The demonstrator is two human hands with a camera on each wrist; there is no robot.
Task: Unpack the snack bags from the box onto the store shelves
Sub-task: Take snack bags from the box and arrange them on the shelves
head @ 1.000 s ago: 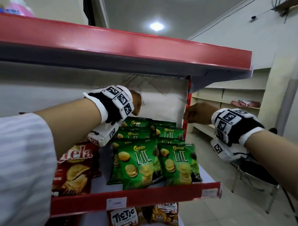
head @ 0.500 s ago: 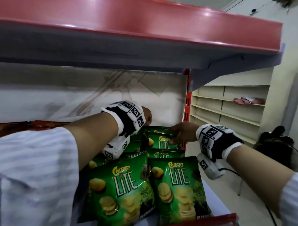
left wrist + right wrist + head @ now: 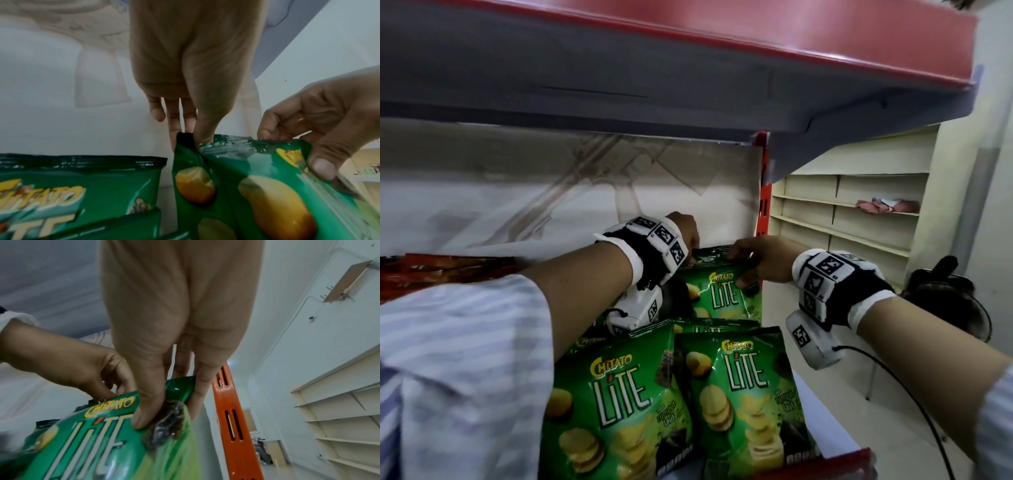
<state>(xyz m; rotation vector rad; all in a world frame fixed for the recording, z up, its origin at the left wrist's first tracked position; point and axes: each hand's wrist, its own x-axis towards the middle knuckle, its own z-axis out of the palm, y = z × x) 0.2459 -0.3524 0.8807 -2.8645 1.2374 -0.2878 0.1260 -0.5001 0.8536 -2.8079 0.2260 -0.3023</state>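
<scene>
Pinching the top corners of a green "Chitato Lite" bag (image 3: 722, 294), left hand (image 3: 683, 228) and right hand (image 3: 760, 255) grip it.

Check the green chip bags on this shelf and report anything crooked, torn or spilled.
Nothing is torn or spilled. Only the rear green bag is unsettled: the left hand and right hand pinch its top corners, creasing the seal. The two front bags stand upright in a row, overlapping slightly.
</scene>
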